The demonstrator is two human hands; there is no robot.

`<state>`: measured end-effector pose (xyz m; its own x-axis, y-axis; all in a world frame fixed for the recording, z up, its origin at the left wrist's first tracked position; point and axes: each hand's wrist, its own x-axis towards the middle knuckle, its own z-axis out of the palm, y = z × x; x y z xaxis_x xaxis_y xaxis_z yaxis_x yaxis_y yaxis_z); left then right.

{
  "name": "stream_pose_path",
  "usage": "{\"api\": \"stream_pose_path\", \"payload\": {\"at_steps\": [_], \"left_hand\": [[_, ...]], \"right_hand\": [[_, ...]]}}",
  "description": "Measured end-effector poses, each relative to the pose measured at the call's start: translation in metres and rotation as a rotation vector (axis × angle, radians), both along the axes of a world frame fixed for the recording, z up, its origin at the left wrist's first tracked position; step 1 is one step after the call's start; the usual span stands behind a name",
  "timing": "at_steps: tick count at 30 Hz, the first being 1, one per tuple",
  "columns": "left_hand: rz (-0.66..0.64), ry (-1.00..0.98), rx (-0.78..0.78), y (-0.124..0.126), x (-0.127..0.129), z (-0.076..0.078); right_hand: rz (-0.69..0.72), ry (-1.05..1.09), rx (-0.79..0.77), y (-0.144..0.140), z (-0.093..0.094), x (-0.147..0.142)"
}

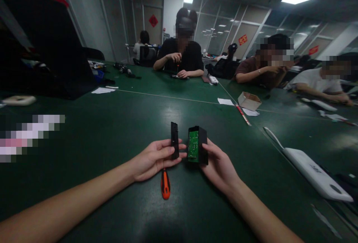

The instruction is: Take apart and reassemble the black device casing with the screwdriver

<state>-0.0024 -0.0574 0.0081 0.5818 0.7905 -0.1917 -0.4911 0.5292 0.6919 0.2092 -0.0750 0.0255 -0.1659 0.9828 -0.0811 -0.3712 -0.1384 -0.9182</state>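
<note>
My left hand (152, 159) grips a thin black cover plate (175, 138) upright, and an orange-and-black screwdriver (165, 183) lies under that hand, pointing toward me. My right hand (219, 164) holds a black box housing (200, 145) tilted so its open side faces me, showing a green circuit board (193, 145) inside. The cover and the housing are a small gap apart, above the dark green table (112, 142).
A long white device (313, 170) lies at the right. A small cardboard box (248, 100), a red pen (242, 114) and paper slips sit further off. Other people work at the far side of the table; one holds a screwdriver. A dark open case stands at the left.
</note>
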Motion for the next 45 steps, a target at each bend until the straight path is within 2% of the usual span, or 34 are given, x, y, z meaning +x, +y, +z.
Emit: {"api": "stream_pose_path", "payload": {"at_steps": [5,17,26,34,40,45], "left_hand": [[0.044,0.018,0.035,-0.001,0.001,-0.002],[0.043,0.043,0.232,-0.003,0.008,-0.008],[0.087,0.133,0.339,-0.006,0.012,-0.014],[0.134,0.185,0.394,-0.01,0.014,-0.007],[0.175,0.181,0.376,-0.013,0.015,-0.008],[0.168,0.14,0.43,-0.015,0.017,-0.011]], "right_hand": [[-0.072,-0.072,0.159,-0.005,0.0,-0.013],[-0.192,-0.176,0.31,-0.008,-0.009,-0.019],[-0.214,-0.277,0.37,-0.015,-0.004,-0.026],[-0.21,-0.274,0.421,-0.017,-0.005,-0.025],[-0.195,-0.278,0.424,-0.018,-0.005,-0.025],[-0.17,-0.273,0.43,-0.023,-0.01,-0.032]]}}
